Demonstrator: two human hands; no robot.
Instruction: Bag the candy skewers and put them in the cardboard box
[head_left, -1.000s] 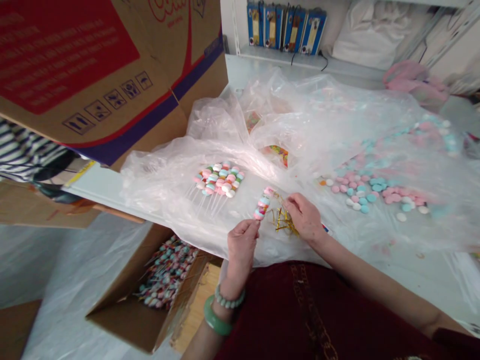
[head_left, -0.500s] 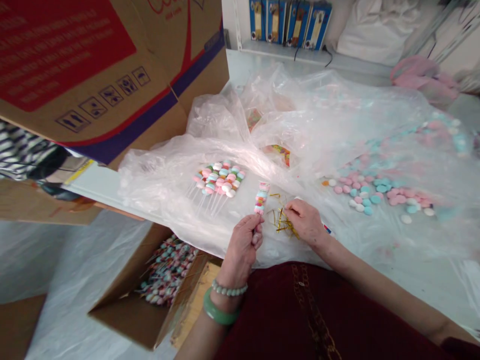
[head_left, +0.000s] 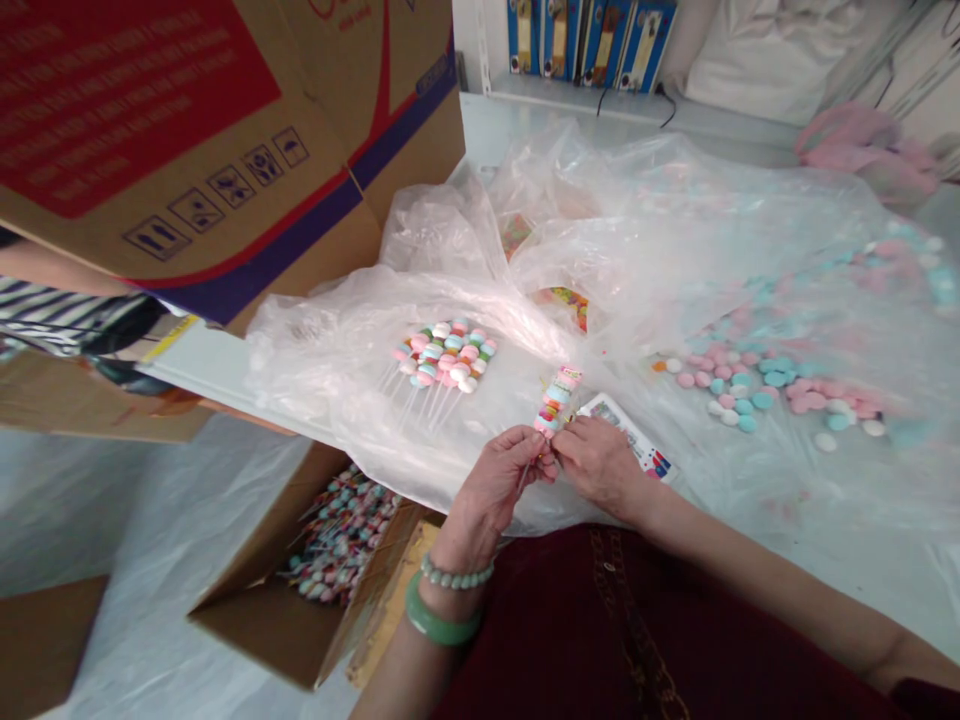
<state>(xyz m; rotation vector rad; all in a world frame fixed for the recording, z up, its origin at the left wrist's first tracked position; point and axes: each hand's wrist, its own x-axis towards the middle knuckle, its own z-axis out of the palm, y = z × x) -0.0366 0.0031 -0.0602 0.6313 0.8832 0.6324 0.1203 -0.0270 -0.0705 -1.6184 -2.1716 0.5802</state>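
Note:
A wrapped candy stick (head_left: 559,398) with pink, blue and orange pieces tilts upward from my left hand (head_left: 510,470), whose fingers pinch its lower end. My right hand (head_left: 600,460) is closed against the wrapper's base, touching the left fingertips; a small gold tie seems to show there, mostly hidden by the fingers. Left of my hands lies a bunch of candy sticks (head_left: 448,357) on clear plastic (head_left: 337,370). Behind my right hand, a white printed card (head_left: 626,430) lies on the plastic.
Loose pink, blue and white candies (head_left: 772,385) lie at the right. A large cardboard box (head_left: 300,235) stands at the back left. Below the table edge, an open box (head_left: 262,625) holds many candy sticks. Part of a person in striped clothing (head_left: 60,310) shows at far left.
My right hand has moved left from the gold ties to the candy stick. The stick and left hand have shifted slightly right, and the stick tilts more. The card is more exposed.

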